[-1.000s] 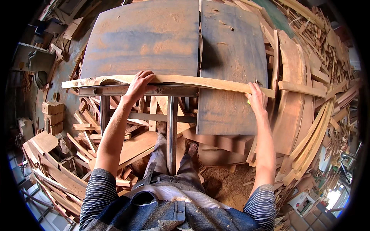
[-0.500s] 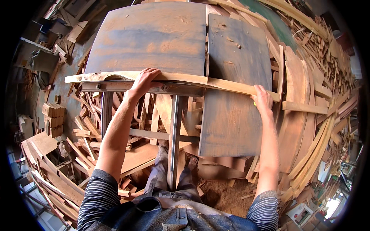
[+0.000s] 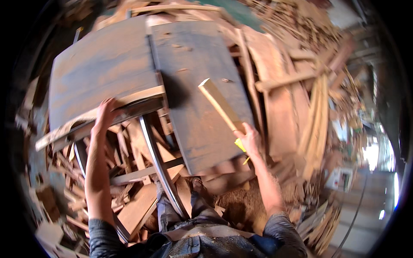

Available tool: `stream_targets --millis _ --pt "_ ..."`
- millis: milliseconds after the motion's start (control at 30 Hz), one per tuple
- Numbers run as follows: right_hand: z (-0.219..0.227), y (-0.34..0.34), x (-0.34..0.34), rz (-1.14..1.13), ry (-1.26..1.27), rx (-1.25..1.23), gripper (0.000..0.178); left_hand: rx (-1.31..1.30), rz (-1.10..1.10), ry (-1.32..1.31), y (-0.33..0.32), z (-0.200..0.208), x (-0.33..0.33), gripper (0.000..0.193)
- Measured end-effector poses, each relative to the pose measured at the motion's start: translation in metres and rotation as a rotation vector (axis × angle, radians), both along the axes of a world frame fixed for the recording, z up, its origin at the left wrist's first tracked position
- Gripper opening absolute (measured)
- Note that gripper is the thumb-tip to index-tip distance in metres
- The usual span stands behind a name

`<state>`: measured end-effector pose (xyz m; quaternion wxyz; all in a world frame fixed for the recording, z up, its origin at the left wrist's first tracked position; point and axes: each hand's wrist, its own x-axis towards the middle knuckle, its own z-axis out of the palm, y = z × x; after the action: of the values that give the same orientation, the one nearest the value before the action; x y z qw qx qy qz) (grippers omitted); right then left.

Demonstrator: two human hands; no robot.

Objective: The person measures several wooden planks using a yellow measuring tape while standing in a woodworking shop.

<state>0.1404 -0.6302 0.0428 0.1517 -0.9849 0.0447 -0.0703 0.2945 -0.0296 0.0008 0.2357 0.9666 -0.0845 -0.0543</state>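
Observation:
My left hand (image 3: 106,112) is closed over a pale wooden strip (image 3: 140,95) lying along the near edge of the left, dust-covered table panel (image 3: 99,64). The strip has a rough, bark-like patch toward its left end. My right hand (image 3: 250,139) grips the near end of a shorter wooden piece (image 3: 220,105). That piece points away and to the left above the right table panel (image 3: 195,142), its squared far end showing. A bright yellow object (image 3: 240,145) with a thin tail shows at my right palm; blur hides its kind.
A narrow dark gap (image 3: 154,58) separates the two panels. Metal legs (image 3: 157,161) and scrap wood stand under the table, near my feet. Broad planks (image 3: 275,99) and long strips (image 3: 313,129) lie at the right. Sawdust (image 3: 241,202) covers ground near my feet.
The right wooden piece, earlier end to end with the left strip, is now lifted apart and swung diagonally in my right hand. My left hand stays on its strip. The view has turned right.

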Motion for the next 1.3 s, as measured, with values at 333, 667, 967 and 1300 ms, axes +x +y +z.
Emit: stream_targets --millis 333,667,967,1300 --pt "0.022 0.005 -0.270 -0.531 0.298 0.647 0.057 0.017 0.035 -0.104 0.001 -0.033 -0.104 0.059" --pt "-0.051 0.026 -0.522 -1.047 0.327 0.418 0.054 0.143 -0.014 0.050 -0.041 -0.009 -0.212 0.066" --pt "-0.117 0.056 -0.616 -1.347 0.497 0.760 0.053 0.063 -0.102 0.059 -0.047 -0.019 -0.281 0.070" --pt "-0.112 0.006 -0.594 -1.503 0.152 1.026 0.039 0.172 -0.069 0.102 -0.041 -0.009 -0.331 0.082"
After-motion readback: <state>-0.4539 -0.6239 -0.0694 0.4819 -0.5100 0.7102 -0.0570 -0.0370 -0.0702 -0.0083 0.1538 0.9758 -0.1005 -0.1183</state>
